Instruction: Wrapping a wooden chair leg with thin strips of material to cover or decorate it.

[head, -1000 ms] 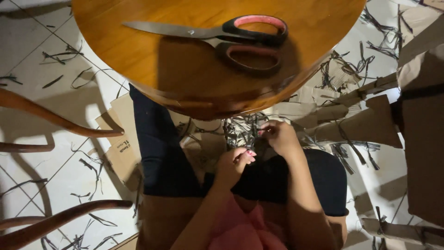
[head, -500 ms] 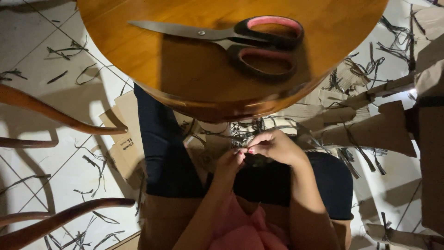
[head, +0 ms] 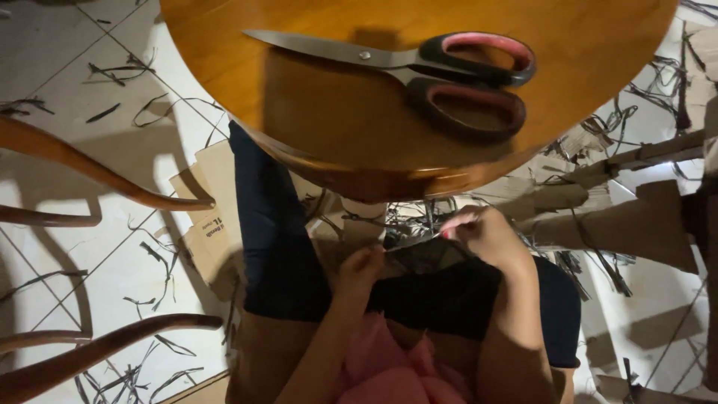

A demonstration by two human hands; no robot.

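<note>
Hands drifted apart, left hand (head: pixel 359 271) & right hand (head: pixel 482 233) pinching 1 strip (head: pixel 410 241), 1 scissors (head: pixel 419 75)

The round wooden table (head: pixel 321 112) is glossy honey-brown. On it, toward two o'clock, lie steel scissors (head: pixel 419 71) with black handles lined red. At six o'clock, pink cloth (head: pixel 389 374) meets dark navy shorts (head: pixel 277 247). Grey-white floor tiles (head: pixel 82 97) carry dark strips.

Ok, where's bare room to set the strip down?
The round wooden table is bare left of and below the scissors. The tiled floor at upper left has only scattered strips. Crowded: under the table edge around both hands, left hand and right hand, among cardboard pieces.
</note>
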